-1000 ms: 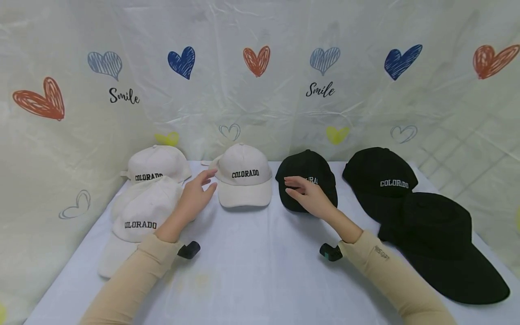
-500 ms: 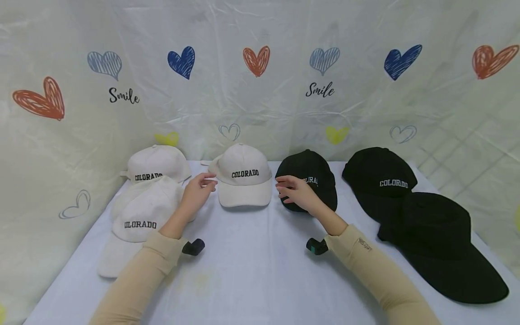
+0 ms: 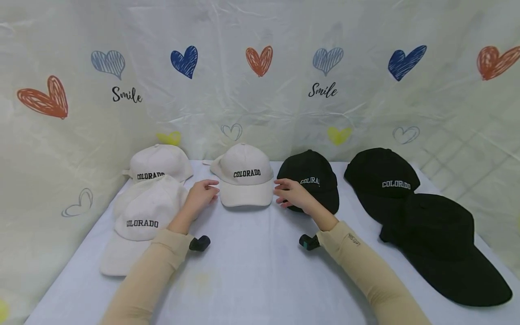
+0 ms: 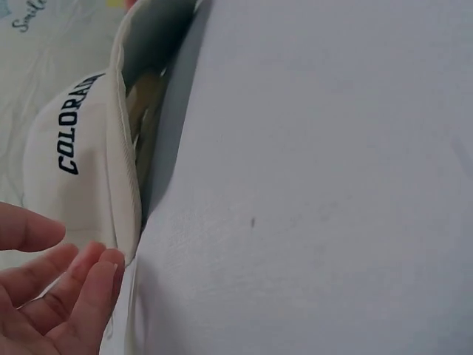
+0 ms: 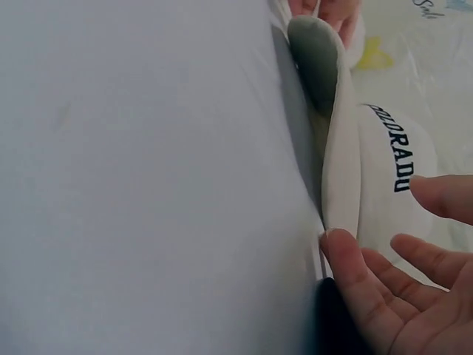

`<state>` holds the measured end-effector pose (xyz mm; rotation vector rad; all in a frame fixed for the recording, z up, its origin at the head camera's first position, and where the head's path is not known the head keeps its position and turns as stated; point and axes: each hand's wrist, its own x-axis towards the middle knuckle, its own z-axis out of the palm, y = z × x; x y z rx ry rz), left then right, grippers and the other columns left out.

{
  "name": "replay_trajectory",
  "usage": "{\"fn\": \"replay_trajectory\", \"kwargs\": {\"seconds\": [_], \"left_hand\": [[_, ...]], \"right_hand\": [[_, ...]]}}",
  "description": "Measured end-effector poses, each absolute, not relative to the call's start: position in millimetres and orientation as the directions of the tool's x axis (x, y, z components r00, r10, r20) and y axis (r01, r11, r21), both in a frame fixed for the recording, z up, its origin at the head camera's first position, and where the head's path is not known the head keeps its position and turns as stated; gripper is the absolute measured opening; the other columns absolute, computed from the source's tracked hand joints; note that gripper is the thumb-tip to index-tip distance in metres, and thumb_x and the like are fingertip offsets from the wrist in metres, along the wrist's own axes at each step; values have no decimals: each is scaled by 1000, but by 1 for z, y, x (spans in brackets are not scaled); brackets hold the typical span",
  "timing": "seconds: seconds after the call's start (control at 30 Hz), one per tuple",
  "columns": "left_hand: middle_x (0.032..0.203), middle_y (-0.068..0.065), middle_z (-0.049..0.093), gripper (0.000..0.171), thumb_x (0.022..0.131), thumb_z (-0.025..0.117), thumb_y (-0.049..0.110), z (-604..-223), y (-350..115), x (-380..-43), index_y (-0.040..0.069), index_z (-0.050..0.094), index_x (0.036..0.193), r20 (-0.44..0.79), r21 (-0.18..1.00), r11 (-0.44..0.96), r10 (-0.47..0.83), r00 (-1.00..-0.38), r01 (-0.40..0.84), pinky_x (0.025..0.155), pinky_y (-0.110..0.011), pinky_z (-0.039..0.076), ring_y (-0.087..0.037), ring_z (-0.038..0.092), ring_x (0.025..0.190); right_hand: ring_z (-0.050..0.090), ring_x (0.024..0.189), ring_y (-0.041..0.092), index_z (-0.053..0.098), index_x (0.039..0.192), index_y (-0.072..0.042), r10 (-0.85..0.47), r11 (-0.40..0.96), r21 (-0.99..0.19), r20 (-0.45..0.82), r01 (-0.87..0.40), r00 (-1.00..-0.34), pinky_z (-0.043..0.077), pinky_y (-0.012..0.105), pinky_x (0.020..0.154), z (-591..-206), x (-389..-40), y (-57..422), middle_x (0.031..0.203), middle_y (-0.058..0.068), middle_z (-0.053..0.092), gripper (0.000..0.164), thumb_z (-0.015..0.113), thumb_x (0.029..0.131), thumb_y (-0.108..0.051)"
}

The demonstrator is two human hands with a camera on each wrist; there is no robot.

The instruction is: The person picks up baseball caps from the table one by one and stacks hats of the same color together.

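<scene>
In the head view a white baseball cap [image 3: 246, 194] lettered COLORADO stands at the back of the table, brim toward me. My left hand [image 3: 201, 197] is at its left side, fingers loosely bent, fingertips right at the brim's edge. On the other side my right hand [image 3: 295, 195] reaches past a black cap [image 3: 310, 164], its fingertips close to the white brim. In the left wrist view the thumb and fingers [image 4: 92, 296] are spread apart beside the white cap [image 4: 74, 140]. The right wrist view shows the fingers [image 5: 351, 259] at the brim's end, the thumb held apart.
On the left, two white caps [image 3: 142, 207] overlap, one in front of the other. Two black caps [image 3: 438, 230] lie overlapping on the right. The white table [image 3: 243, 280] ends at a hanging sheet [image 3: 284, 108] printed with hearts. Small black devices [image 3: 200, 243] sit at both wrists.
Both hands have moved in toward the middle white cap. The right hand has shifted left, partly off the black cap's front, uncovering more of its lettering. The caps have stayed in place.
</scene>
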<state>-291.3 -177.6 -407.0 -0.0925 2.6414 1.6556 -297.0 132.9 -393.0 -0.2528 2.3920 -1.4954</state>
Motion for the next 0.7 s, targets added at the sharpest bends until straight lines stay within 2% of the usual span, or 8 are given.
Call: {"fn": "replay_trajectory", "kwargs": {"seconds": [0.2,0.37,0.5,0.6,0.7], "left_hand": [[90,-12,70,41,96,59,7,-408,-175,-298,-5,61,135,-102,888,446,-54,-993,-115,60,-17,49,-8,60,66],[106,-17,69,47,96,63,10,-409,-173,-304,-6,57,140,-163,865,472,-50,-985,-167,67,-18,51,-11,62,75],[117,-20,67,56,95,71,17,-409,-173,-308,-7,54,143,-199,825,531,-49,-979,-194,78,-24,52,-14,63,82],[113,-17,68,62,92,76,22,-409,-173,-309,-8,54,143,-208,793,578,-39,-977,-191,83,-30,50,-16,63,83],[102,-13,66,66,91,79,25,-409,-173,-309,-8,55,142,-214,774,605,-30,-976,-188,83,-32,47,-17,59,83]], "right_hand": [[68,101,30,36,155,2,-314,486,-874,-207,31,-926,58,37,86,-393,-302,130,146,26,49,59,59,106,-20],[68,98,28,34,156,3,-312,497,-866,-234,51,-921,59,35,83,-393,-305,130,149,27,45,63,62,104,-18],[67,95,25,33,157,2,-312,511,-858,-243,53,-918,59,33,81,-393,-307,129,152,26,43,68,66,102,-19],[68,90,22,34,158,-1,-318,562,-827,-242,23,-917,58,32,82,-394,-309,128,154,23,44,74,72,98,-24],[68,83,19,36,158,-4,-322,624,-781,-237,-18,-917,54,33,86,-395,-309,127,153,19,46,81,77,94,-31]]}}
